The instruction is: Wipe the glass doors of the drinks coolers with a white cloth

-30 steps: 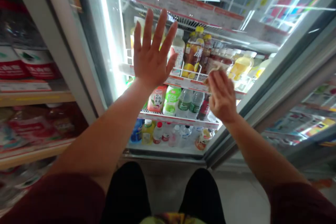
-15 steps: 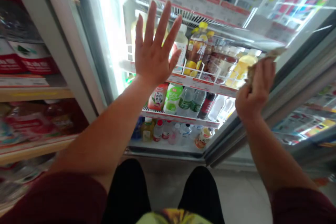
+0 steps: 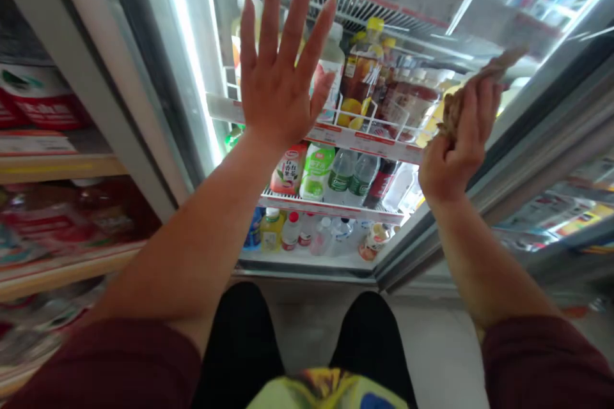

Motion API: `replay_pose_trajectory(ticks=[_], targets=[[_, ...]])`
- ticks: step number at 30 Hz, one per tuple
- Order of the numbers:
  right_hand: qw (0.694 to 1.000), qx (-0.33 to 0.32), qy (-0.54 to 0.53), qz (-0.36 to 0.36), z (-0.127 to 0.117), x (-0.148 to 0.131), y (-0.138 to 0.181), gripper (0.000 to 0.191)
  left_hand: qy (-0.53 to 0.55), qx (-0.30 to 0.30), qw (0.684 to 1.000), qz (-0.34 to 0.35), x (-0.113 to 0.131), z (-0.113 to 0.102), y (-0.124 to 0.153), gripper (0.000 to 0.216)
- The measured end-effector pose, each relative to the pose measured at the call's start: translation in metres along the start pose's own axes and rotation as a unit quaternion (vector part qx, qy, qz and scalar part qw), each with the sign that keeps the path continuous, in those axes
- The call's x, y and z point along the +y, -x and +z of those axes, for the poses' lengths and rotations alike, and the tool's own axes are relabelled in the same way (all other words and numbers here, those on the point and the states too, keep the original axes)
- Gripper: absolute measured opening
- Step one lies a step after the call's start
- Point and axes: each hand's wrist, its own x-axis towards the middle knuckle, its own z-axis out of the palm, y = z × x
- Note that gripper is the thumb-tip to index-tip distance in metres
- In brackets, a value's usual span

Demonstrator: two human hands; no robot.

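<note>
Fingers spread, my left hand lies flat toward the glass front of a lit drinks fridge; whether the palm touches the glass I cannot tell. In my right hand is a crumpled brownish cloth, with the fingers closed around it at the right side of the glass. Behind the glass, a tea bottle with a yellow cap and wider dark bottles stand on the shelf between my hands. A shelf price strip runs below them.
Lower shelves hold a red carton-like bottle, a green-and-white bottle and several small bottles. Wooden shelves with packaged goods stand close on the left. A metal door frame borders the right. Grey floor lies around my knees.
The right hand with the cloth has shifted slightly left and the cloth's end points further up. My left hand stays spread, appearing a little higher as the view tilts.
</note>
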Motion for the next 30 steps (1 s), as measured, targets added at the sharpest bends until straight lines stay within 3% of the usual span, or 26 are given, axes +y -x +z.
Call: replay_pose_trajectory(ticks=[2,5,7,9,12,14,16,20,22,26,28,30], targets=[[1.0,-0.024,0.0,0.01,0.007,-0.018,0.009,0.06,0.007,-0.002,1.0,0.002,0.001,-0.002,0.0,0.063],[0.977,-0.197,-0.046,-0.073,0.012,-0.053,0.034,0.065,-0.002,-0.006,1.0,0.009,0.0,-0.001,0.001,0.063],[0.954,-0.264,-0.07,-0.124,0.014,-0.064,0.033,0.065,0.003,-0.004,1.0,0.007,-0.001,0.0,0.001,0.063],[0.965,-0.228,-0.061,-0.111,0.016,-0.061,0.012,0.062,0.016,0.001,1.0,0.006,-0.001,0.0,0.001,0.063],[0.993,-0.102,-0.041,-0.04,0.024,-0.051,-0.024,0.061,0.042,0.013,0.999,0.0,0.0,0.0,0.001,0.064],[0.997,-0.067,-0.047,-0.014,0.03,-0.055,-0.026,0.062,0.059,0.015,0.998,0.0,-0.002,0.003,0.001,0.064],[0.992,-0.104,-0.066,-0.042,0.034,-0.069,-0.009,0.064,0.058,0.019,0.998,0.005,-0.006,0.007,0.0,0.065],[0.95,-0.237,-0.098,-0.176,0.033,-0.084,0.013,0.065,0.008,0.024,0.999,0.022,-0.01,0.012,-0.001,0.067],[0.965,-0.195,-0.079,-0.158,0.031,-0.074,-0.002,0.063,0.012,0.023,0.999,0.021,-0.008,0.01,0.0,0.067],[0.997,-0.06,-0.04,-0.041,0.032,-0.054,-0.031,0.062,0.031,0.026,0.999,0.014,-0.003,0.005,0.0,0.064],[0.997,-0.061,-0.028,-0.035,0.032,-0.059,-0.018,0.063,0.024,0.03,0.999,0.015,-0.003,0.005,0.0,0.064],[0.988,-0.11,-0.029,-0.104,0.03,-0.07,0.007,0.066,0.022,0.032,0.999,0.014,-0.005,0.006,-0.001,0.065]])
